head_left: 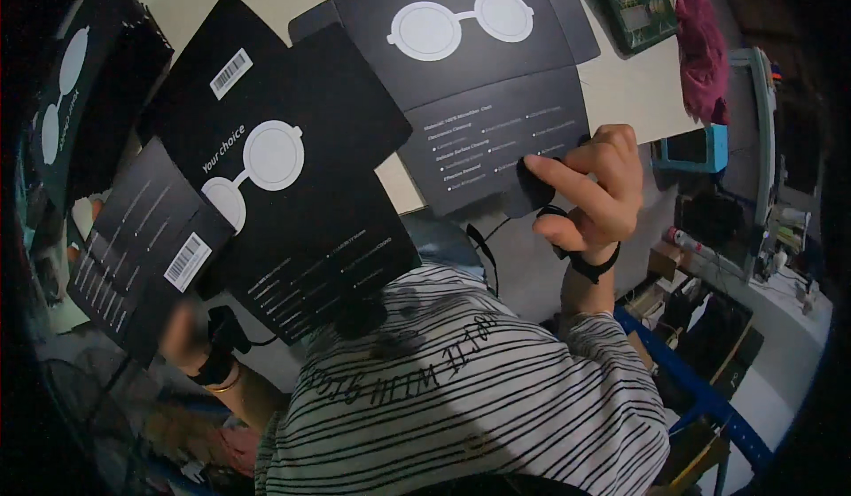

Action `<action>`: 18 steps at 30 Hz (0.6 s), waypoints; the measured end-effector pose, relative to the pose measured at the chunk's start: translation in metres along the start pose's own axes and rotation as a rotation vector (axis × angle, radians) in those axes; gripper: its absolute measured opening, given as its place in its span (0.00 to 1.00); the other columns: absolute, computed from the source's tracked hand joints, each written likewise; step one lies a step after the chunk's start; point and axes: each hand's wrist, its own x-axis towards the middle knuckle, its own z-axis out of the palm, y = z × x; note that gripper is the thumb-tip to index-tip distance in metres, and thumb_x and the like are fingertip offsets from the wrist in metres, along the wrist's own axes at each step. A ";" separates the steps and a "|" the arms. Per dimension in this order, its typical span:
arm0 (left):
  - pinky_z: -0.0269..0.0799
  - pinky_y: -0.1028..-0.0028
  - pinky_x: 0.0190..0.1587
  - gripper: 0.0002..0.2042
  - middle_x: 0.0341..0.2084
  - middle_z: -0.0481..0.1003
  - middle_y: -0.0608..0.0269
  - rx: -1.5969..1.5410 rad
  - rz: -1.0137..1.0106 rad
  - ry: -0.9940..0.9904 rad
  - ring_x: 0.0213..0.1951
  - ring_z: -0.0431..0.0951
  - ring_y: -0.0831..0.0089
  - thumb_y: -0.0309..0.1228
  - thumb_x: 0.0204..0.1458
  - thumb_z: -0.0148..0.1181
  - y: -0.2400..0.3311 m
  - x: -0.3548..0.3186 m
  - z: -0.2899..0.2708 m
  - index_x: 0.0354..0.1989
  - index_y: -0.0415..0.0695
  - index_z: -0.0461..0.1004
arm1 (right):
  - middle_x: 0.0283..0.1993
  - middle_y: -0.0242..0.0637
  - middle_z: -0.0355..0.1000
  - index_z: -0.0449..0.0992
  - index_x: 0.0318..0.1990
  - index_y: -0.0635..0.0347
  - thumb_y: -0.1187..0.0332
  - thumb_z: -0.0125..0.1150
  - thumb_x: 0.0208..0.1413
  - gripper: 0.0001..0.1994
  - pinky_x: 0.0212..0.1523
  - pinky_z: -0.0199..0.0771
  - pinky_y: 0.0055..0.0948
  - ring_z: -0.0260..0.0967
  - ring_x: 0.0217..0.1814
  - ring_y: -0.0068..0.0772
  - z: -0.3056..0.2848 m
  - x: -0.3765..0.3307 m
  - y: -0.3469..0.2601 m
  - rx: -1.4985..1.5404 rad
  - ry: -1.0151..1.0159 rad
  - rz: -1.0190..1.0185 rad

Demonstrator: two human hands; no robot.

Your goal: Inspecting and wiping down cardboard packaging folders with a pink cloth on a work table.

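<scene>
My left hand, partly blurred, grips a dark card carton with a barcode label at its lower edge; most of its fingers are hidden behind the card. Beside it, a flat black carton blank with printed white glasses and a barcode overhangs the table edge toward my body. My right hand is curled at the near edge of a second flat carton blank, index fingertip on its printed panel. The flap sits between that finger and the thumb. Black straps circle both wrists.
Another dark carton with printed glasses stands at the far left of the pale table. At the far right are a green package and maroon cloth. Beyond lie a light-blue box and a blue metal frame.
</scene>
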 end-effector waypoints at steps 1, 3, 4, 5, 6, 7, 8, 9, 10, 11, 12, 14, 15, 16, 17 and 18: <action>0.68 0.65 0.55 0.22 0.47 0.74 0.50 -0.004 -0.079 0.032 0.47 0.75 0.61 0.18 0.39 0.59 -0.012 -0.002 -0.017 0.49 0.33 0.72 | 0.23 0.27 0.63 0.82 0.35 0.53 0.40 0.63 0.36 0.27 0.30 0.55 0.31 0.56 0.25 0.31 0.001 0.000 -0.001 -0.003 -0.005 -0.004; 0.67 0.65 0.56 0.23 0.48 0.74 0.52 -0.021 -0.173 0.079 0.48 0.75 0.61 0.19 0.39 0.58 -0.029 -0.007 -0.044 0.50 0.32 0.71 | 0.23 0.27 0.63 0.82 0.35 0.53 0.40 0.63 0.36 0.27 0.30 0.55 0.31 0.56 0.25 0.31 0.003 0.000 0.000 0.003 -0.007 -0.012; 0.67 0.65 0.56 0.23 0.48 0.74 0.52 -0.050 -0.176 0.085 0.48 0.75 0.61 0.19 0.40 0.58 -0.027 -0.004 -0.039 0.50 0.32 0.71 | 0.22 0.27 0.63 0.82 0.35 0.53 0.40 0.63 0.36 0.27 0.30 0.55 0.31 0.56 0.24 0.31 0.003 0.000 0.000 0.005 -0.003 -0.012; 0.67 0.65 0.57 0.23 0.48 0.74 0.52 -0.077 -0.179 0.092 0.49 0.74 0.61 0.19 0.40 0.58 -0.024 -0.002 -0.034 0.50 0.33 0.71 | 0.22 0.27 0.63 0.82 0.35 0.53 0.40 0.63 0.36 0.27 0.30 0.55 0.31 0.56 0.24 0.31 0.003 -0.001 0.001 0.007 0.002 -0.013; 0.67 0.64 0.57 0.22 0.49 0.73 0.50 -0.120 -0.172 0.097 0.49 0.74 0.60 0.19 0.41 0.59 -0.020 -0.005 -0.027 0.50 0.33 0.71 | 0.22 0.27 0.63 0.82 0.35 0.53 0.39 0.63 0.36 0.27 0.30 0.55 0.31 0.56 0.24 0.31 0.003 -0.001 0.001 0.006 0.006 -0.014; 0.67 0.63 0.56 0.22 0.49 0.73 0.48 -0.132 -0.130 0.048 0.49 0.74 0.59 0.19 0.42 0.59 -0.010 -0.003 -0.016 0.50 0.34 0.71 | 0.22 0.27 0.63 0.82 0.35 0.53 0.39 0.63 0.36 0.28 0.30 0.55 0.31 0.56 0.24 0.31 0.003 -0.002 0.002 0.005 0.010 -0.016; 0.67 0.61 0.56 0.21 0.49 0.73 0.47 -0.146 -0.088 -0.003 0.49 0.74 0.58 0.19 0.43 0.59 0.001 -0.002 -0.005 0.50 0.34 0.71 | 0.22 0.27 0.63 0.82 0.35 0.53 0.39 0.63 0.36 0.28 0.30 0.55 0.31 0.56 0.24 0.31 0.003 -0.002 0.004 0.005 0.015 -0.018; 0.67 0.60 0.56 0.20 0.50 0.72 0.44 -0.131 -0.011 -0.111 0.49 0.74 0.57 0.19 0.45 0.59 0.013 0.001 0.004 0.50 0.35 0.71 | 0.22 0.27 0.63 0.82 0.35 0.53 0.39 0.63 0.36 0.28 0.30 0.54 0.31 0.56 0.24 0.31 0.003 -0.003 0.005 0.008 0.020 -0.014; 0.68 0.60 0.55 0.19 0.50 0.71 0.42 -0.115 0.058 -0.157 0.49 0.74 0.56 0.19 0.46 0.59 0.017 0.000 0.013 0.50 0.35 0.70 | 0.22 0.27 0.63 0.82 0.36 0.54 0.39 0.63 0.36 0.28 0.30 0.54 0.31 0.56 0.24 0.31 0.003 -0.003 0.007 0.011 0.023 -0.014; 0.69 0.59 0.55 0.19 0.50 0.71 0.40 -0.101 0.127 -0.203 0.48 0.75 0.55 0.18 0.48 0.58 0.022 0.000 0.020 0.51 0.35 0.70 | 0.22 0.27 0.63 0.82 0.36 0.54 0.39 0.63 0.36 0.28 0.30 0.54 0.31 0.56 0.24 0.31 0.002 -0.004 0.008 0.014 0.027 -0.013; 0.70 0.59 0.54 0.18 0.50 0.71 0.38 -0.087 0.186 -0.193 0.48 0.75 0.55 0.18 0.49 0.57 0.023 0.000 0.028 0.51 0.35 0.69 | 0.22 0.27 0.63 0.82 0.35 0.54 0.39 0.63 0.36 0.28 0.30 0.54 0.31 0.56 0.24 0.31 0.001 -0.005 0.011 0.004 0.032 -0.008; 0.72 0.60 0.51 0.18 0.48 0.71 0.36 -0.046 0.202 -0.211 0.46 0.76 0.55 0.16 0.50 0.55 0.017 0.000 0.023 0.52 0.35 0.68 | 0.22 0.27 0.63 0.82 0.35 0.54 0.39 0.63 0.36 0.28 0.29 0.54 0.31 0.56 0.24 0.31 -0.003 -0.008 0.013 -0.021 0.042 0.007; 0.74 0.62 0.49 0.18 0.48 0.71 0.36 -0.021 0.158 -0.239 0.44 0.77 0.55 0.16 0.50 0.55 0.003 -0.001 0.003 0.52 0.35 0.68 | 0.22 0.27 0.63 0.82 0.35 0.54 0.39 0.63 0.36 0.28 0.29 0.53 0.31 0.55 0.23 0.31 -0.005 -0.010 0.014 -0.034 0.057 0.011; 0.75 0.63 0.47 0.19 0.47 0.72 0.36 -0.088 0.100 -0.247 0.43 0.77 0.55 0.15 0.49 0.55 0.004 -0.003 0.001 0.52 0.34 0.68 | 0.22 0.27 0.63 0.82 0.35 0.54 0.39 0.63 0.36 0.28 0.29 0.53 0.31 0.55 0.23 0.32 -0.004 -0.011 0.017 -0.037 0.072 0.009; 0.76 0.64 0.46 0.19 0.46 0.72 0.36 -0.157 0.041 -0.257 0.42 0.78 0.56 0.14 0.49 0.55 0.013 0.003 0.010 0.52 0.34 0.67 | 0.22 0.27 0.63 0.82 0.34 0.54 0.39 0.63 0.36 0.28 0.29 0.53 0.31 0.55 0.23 0.32 -0.004 -0.012 0.019 -0.041 0.087 0.012; 0.76 0.64 0.44 0.20 0.46 0.72 0.36 -0.328 -0.031 -0.254 0.40 0.78 0.56 0.14 0.48 0.56 0.024 0.005 0.021 0.52 0.34 0.67 | 0.22 0.27 0.63 0.82 0.34 0.55 0.39 0.63 0.37 0.27 0.29 0.53 0.31 0.55 0.23 0.32 -0.005 -0.012 0.021 -0.052 0.083 0.016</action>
